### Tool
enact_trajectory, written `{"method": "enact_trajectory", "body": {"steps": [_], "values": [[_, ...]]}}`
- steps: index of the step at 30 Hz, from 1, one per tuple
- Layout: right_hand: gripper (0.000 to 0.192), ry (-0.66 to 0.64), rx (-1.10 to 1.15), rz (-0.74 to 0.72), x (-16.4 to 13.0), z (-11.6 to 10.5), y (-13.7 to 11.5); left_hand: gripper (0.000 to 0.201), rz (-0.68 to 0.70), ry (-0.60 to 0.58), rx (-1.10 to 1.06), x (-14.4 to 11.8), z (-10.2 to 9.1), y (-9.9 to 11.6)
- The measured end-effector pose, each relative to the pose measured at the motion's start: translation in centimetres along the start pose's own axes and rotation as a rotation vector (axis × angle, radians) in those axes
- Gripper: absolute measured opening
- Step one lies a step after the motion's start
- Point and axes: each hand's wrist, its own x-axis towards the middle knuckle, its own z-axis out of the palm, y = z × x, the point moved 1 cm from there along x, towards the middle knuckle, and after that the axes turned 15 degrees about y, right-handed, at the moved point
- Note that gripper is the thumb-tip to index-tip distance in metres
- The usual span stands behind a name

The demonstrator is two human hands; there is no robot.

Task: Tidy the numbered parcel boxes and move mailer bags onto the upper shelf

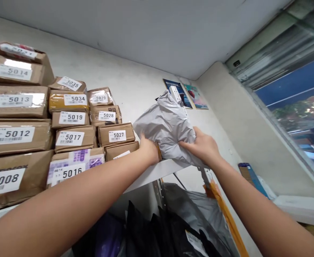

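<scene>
A crumpled grey plastic mailing bag [169, 125] is at the right end of the upper shelf [157, 173]. My right hand [203, 146] grips its right side, with the thumb pressing into the plastic. At the bag's lower left is my left hand [148, 150], its fingers mostly hidden behind the bag, so their grip is unclear. A bit of brown cardboard [159, 151] shows beside that hand. Left of the bag, a cardboard box labelled 5027 [116, 135] sits on another box [122, 150] whose label is partly covered by my left arm.
Stacks of numbered cardboard boxes [18, 135] fill the shelf's left part. Below the shelf are black bags [146, 232] and a large grey bag [199, 207] near orange tape [228, 221]. Posters [196, 96] hang on the back wall; a window [301, 117] is at right.
</scene>
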Motion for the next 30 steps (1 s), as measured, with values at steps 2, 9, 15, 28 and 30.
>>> {"method": "enact_trajectory", "body": {"steps": [2,9,15,28,30], "values": [[0.05,0.004,0.02,0.016,0.3,0.1,0.4,0.061,-0.026,-0.032,-0.045,1.0,0.5,-0.6],[0.052,-0.014,0.072,0.062,1.2,0.2,1.4,0.069,-0.323,0.056,-0.204,2.2,2.9,0.1],[0.055,-0.07,0.093,0.071,1.6,0.5,2.2,0.063,-0.502,0.158,-0.23,2.1,2.1,2.0],[0.052,-0.166,0.056,0.084,2.1,0.5,2.5,0.086,-0.337,0.2,-0.166,-0.3,-0.6,1.9],[0.052,-0.167,0.054,0.086,2.2,0.7,2.6,0.076,-0.301,0.245,-0.173,-1.1,-1.5,2.2]]}}
